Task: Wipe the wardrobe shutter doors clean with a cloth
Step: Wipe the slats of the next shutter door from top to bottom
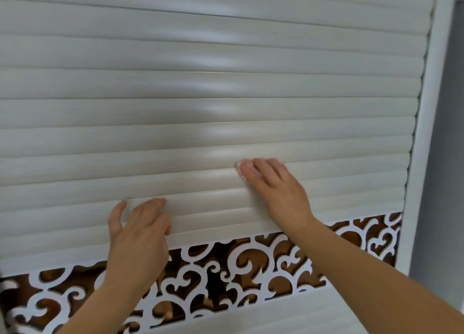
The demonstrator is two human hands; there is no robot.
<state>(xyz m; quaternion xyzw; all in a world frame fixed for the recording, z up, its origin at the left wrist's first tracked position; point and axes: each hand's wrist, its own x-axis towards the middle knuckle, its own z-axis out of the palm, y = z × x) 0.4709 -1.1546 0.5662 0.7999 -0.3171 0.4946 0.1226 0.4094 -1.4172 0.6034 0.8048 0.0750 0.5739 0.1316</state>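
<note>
Right hand [276, 190] presses cloth [242, 169] under fingertips against shutter door [175, 82].

On my feed the shutter door [200, 82] reads as creamy off-white, its horizontal slats streaked with a faint brushed grain and pale glossy highlights near the middle. Along its lower edge I see a fretwork band [251, 263] of white scrolling curls over a dark brown and amber backing. The frame [424, 132] at the door's right edge is plain white, and the wall [449, 158] beyond it is flat grey. The cloth [242, 169] looks white with a pinkish tint.
</note>
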